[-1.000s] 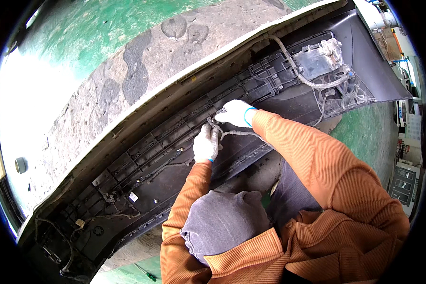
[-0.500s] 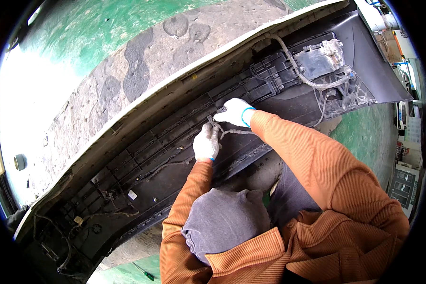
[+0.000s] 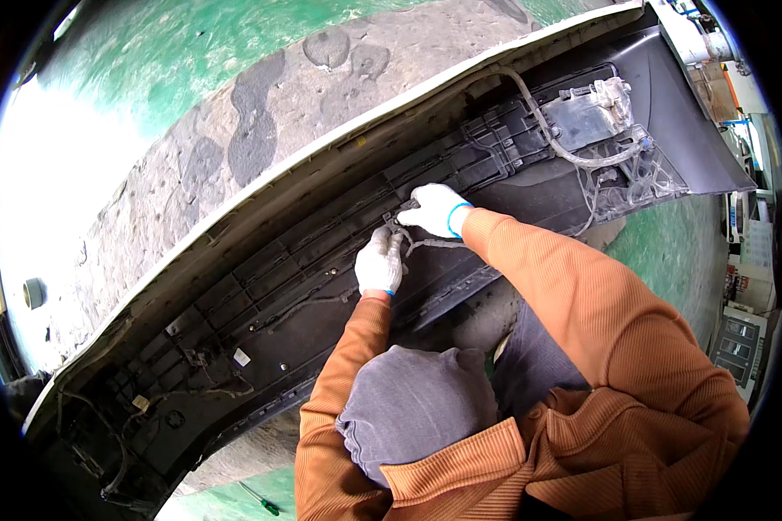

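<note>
A long car bumper (image 3: 530, 195) lies with its dark, ribbed inner side facing up. Both hands wear white gloves and meet near its middle, over the wiring harness (image 3: 440, 243). My left hand (image 3: 380, 261) is closed, its fingertips pinched on a small dark wire connector (image 3: 393, 222) fixed by the ribs. From the right, my right hand (image 3: 434, 210) reaches the same connector, thumb and fingers bent together around it. The fingers partly hide the connector. A grey wrapped wire runs from it to the right, beneath my right wrist.
A grey hose (image 3: 601, 160) curves beside a dusty reservoir (image 3: 582, 124) at the bumper's right end. More wiring (image 3: 204, 393) runs along the left end. Beyond the bumper lies a stained grey mat (image 3: 321, 95) on a green floor. A green-handled screwdriver (image 3: 269, 505) lies at the bottom.
My right hand has shifted very slightly at the connector, its fingers a little more bent. My left hand holds its place. The whole view has moved a touch.
</note>
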Demonstrator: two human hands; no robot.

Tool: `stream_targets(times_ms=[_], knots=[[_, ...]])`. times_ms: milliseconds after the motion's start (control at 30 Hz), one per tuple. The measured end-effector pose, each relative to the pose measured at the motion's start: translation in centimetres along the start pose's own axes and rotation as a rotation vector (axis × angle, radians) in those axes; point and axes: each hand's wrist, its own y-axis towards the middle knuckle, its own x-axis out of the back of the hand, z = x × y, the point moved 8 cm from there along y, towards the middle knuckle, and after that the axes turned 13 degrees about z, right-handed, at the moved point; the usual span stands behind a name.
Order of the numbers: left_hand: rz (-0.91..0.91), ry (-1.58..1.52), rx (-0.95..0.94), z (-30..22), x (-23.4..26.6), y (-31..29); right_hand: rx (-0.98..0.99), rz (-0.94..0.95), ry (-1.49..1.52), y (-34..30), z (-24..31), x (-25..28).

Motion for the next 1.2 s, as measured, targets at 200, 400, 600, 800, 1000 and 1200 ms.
stream_targets(times_ms=[200,400,600,800,1000,1200], knots=[[0.071,-0.096,0.064,-1.6,0.3,-0.5,0.006,-0.011,-0.059,-0.2,-0.1,0.1],[0.042,-0.102,0.072,-1.5,0.5,-0.5,0.032,-0.001,-0.064,-0.2,0.3,0.4],[0.028,-0.166,0.116,-1.7,0.6,-0.6,0.019,0.049,-0.069,0.0,0.3,0.5],[0.029,-0.173,0.109,-1.1,0.1,-0.2,0.038,-0.073,-0.142,-0.3,0.2,0.3],[0.196,-0.375,0.106,-1.7,0.7,-0.2,-0.060,-0.009,-0.076,-0.5,0.5,0.6],[0.251,-0.450,0.113,-2.0,0.6,0.6,-0.104,0.038,-0.030,-0.5,0.1,0.6]])
